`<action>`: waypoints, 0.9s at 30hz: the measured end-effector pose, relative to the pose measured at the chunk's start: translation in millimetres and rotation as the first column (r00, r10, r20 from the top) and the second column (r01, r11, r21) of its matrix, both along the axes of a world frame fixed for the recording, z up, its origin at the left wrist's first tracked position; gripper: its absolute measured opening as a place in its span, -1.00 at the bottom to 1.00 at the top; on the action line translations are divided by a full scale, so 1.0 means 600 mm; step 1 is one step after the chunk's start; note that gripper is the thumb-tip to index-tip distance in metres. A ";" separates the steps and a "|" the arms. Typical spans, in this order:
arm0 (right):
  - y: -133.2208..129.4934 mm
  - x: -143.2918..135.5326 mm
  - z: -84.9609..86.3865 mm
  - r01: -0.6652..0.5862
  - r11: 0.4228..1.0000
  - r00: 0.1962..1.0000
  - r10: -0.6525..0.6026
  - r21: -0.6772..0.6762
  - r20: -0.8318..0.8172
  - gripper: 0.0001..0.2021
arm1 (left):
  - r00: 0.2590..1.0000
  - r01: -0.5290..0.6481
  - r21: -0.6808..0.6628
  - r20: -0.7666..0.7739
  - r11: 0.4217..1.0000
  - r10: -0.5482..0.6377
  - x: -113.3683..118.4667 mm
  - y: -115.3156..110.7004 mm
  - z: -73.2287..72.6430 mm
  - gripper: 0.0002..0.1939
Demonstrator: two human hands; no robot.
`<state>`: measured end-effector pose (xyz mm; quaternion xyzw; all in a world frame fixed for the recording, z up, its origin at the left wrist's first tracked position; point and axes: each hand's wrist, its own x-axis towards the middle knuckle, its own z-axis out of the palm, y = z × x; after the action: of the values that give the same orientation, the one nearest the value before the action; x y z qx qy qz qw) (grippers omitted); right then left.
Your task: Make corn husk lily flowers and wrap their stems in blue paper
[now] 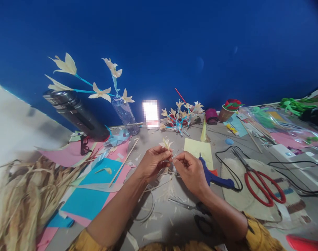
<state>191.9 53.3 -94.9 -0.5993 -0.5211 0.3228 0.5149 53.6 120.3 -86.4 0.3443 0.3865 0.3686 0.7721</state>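
A small cream flower [166,143] stands upright between the fingertips of my left hand [155,161], which is closed on it near its base. Close on its right, my right hand [191,170] is closed in a pinch just below the flower, against a thin pale piece too small to make out. The two hands nearly touch. Beside my right hand lies a blue glue gun [218,179] on a yellow paper sheet [201,150]. Black-handled scissors [204,223] lie under my right forearm, and pale scraps are scattered below the hands.
Large red-handled scissors [263,186] rest on a cloth pad at right, near a power strip [295,164]. Behind stand a cluster of small flowers [180,118], a clear bottle [126,116] with flowers and a dark flask [79,115]. Dried husks [20,205] and blue paper [84,204] lie left.
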 end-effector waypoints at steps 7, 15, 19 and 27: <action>0.004 -0.001 -0.003 0.036 0.999 0.999 -0.036 -0.003 0.018 -0.83 | 0.999 -0.040 0.066 -0.030 0.997 0.042 0.006 -0.011 0.001 -0.68; 0.007 0.001 -0.006 0.048 0.999 0.999 -0.048 -0.011 -0.003 -0.81 | 0.989 -0.106 0.169 -0.085 0.980 0.122 0.014 -0.026 0.012 -0.70; 0.008 0.003 -0.008 0.049 0.999 0.999 -0.049 -0.013 -0.004 -0.81 | 0.976 -0.118 0.261 -0.146 0.958 0.160 0.017 -0.032 0.017 -0.75; 0.006 -0.002 -0.006 0.055 0.998 0.998 -0.055 0.014 -0.012 -0.83 | 0.953 -0.162 0.374 -0.182 0.913 0.244 0.016 -0.034 0.019 -0.82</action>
<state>190.8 57.0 -98.6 -0.6077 -0.5037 0.3083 0.5310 63.2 100.0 -74.9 0.4751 0.4323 0.4696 0.6058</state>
